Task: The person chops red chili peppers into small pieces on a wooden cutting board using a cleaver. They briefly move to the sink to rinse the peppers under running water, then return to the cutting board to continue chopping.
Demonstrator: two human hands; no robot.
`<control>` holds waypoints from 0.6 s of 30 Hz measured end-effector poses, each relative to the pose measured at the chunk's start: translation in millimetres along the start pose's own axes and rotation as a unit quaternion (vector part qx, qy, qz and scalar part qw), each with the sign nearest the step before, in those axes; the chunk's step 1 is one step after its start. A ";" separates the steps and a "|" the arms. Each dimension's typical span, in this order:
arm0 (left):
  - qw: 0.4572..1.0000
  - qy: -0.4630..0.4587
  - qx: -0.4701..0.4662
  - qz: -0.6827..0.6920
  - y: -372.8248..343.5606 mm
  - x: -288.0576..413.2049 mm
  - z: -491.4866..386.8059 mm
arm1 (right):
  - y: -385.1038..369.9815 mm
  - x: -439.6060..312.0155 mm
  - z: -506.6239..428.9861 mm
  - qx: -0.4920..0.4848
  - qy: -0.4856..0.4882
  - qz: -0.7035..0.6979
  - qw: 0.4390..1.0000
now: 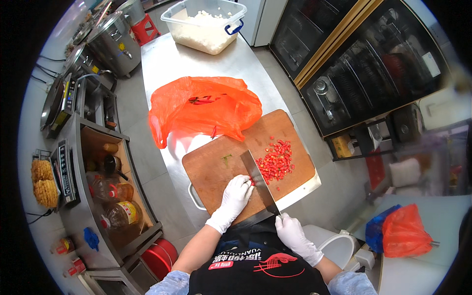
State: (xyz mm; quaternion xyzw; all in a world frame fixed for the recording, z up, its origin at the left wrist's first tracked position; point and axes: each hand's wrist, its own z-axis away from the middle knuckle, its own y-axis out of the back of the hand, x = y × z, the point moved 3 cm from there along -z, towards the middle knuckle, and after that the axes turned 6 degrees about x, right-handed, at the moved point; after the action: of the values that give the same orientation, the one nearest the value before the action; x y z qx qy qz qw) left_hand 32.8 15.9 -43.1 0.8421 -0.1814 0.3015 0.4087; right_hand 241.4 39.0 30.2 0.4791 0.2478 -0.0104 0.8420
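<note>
My left hand (235, 196), in a white glove, presses red chili (252, 181) onto a wooden cutting board (208, 169). Only a bit of that chili shows past the fingertips. In my right hand (293, 234), also gloved, is the handle of a cleaver (261, 180). Its broad blade stands on edge on the board, close beside my left fingers. Right of the blade lies a heap of chopped red chili (277, 162). Green stems (226, 159) are left of it. Beyond, an open orange plastic bag (221, 116) holds whole red chilies (202, 100) and overlaps the board's far edge.
The board rests on a narrow steel table (177, 59). A clear plastic tub (204, 40) of white pieces stands at its far end. Stock pots (116, 44) and a shelf unit with oil bottles (121, 215) line the left; a glass-door cabinet (354, 73) is at right.
</note>
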 end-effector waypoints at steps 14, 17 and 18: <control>0.999 -0.009 -0.020 -0.028 1.5 0.6 3.5 | -34.9 43.6 8.3 0.009 -0.059 -0.183 0.981; 0.997 -0.015 -0.059 -0.042 11.5 8.6 -5.6 | -28.6 34.0 11.5 0.046 -0.021 -0.129 0.990; 0.997 -0.021 -0.051 -0.046 17.6 13.8 -10.2 | -25.4 30.9 13.1 0.041 -0.036 -0.133 0.990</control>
State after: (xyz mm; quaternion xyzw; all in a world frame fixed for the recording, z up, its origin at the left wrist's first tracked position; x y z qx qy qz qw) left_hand 29.8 12.6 -18.9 0.8339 -0.1662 0.2548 0.4606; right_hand 267.4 21.5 2.1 0.4751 0.2777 -0.1498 0.8214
